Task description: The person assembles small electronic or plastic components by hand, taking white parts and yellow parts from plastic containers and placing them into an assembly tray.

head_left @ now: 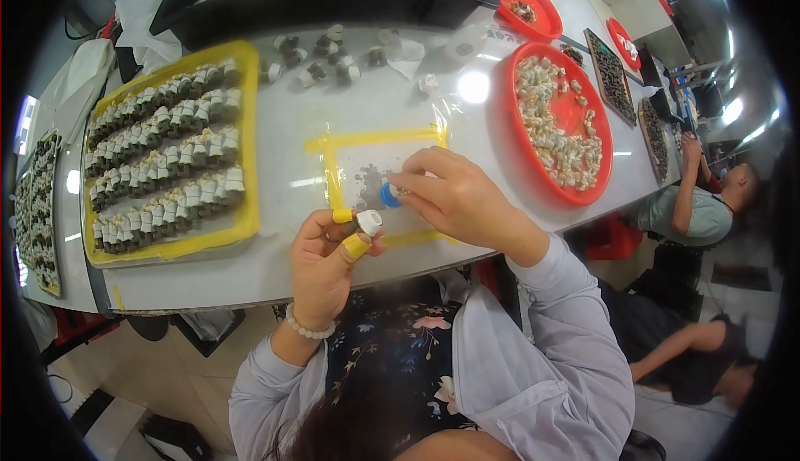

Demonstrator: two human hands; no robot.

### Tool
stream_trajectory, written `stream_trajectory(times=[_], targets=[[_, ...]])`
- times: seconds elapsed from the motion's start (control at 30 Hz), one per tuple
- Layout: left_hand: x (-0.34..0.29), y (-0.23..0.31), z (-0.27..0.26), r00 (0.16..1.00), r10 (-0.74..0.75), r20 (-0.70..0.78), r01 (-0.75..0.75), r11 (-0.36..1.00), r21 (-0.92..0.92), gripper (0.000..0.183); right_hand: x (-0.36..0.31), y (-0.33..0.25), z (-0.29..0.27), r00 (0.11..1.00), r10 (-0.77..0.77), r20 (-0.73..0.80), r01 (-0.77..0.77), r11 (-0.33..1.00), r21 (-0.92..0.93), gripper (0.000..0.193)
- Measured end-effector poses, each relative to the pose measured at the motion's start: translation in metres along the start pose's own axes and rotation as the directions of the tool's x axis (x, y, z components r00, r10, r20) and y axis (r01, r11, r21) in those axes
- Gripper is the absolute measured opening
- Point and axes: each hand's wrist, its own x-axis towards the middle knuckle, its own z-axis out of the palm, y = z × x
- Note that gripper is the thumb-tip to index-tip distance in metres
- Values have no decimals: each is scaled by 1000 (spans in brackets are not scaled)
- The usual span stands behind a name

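Observation:
My left hand (327, 253), with yellow wraps on the thumb and a finger, grips a small white-and-dark figurine (369, 222), its white end facing up. To its right, my right hand (442, 190) has thumb and fingers pinched together beside a small round blue cap (389, 194) on the table. A whitish bit shows at the fingertips, too small to name. Grey smudges (371, 182) mark the tabletop inside a yellow tape frame (333, 174) around the cap.
At left, a yellow-rimmed tray (254, 140) holds rows of similar figurines; several more (312, 74) lie loose behind. A red oval tray (606, 140) of small white pieces stands at right. A black bin (333, 11) spans the back. Another person (700, 203) sits far right.

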Motion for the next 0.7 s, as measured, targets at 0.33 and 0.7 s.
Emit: stream_trajectory(times=[0.33,0.7], targets=[[0,-2,0,1000,3,4,-3,999,37,25,-1,-7,-8,983,185,-9,-167,906,388,27],[1,-3,-1,1000,14,17,-14,999,50,26,-2,-10,2,980,183,76,-192,781,594,27]])
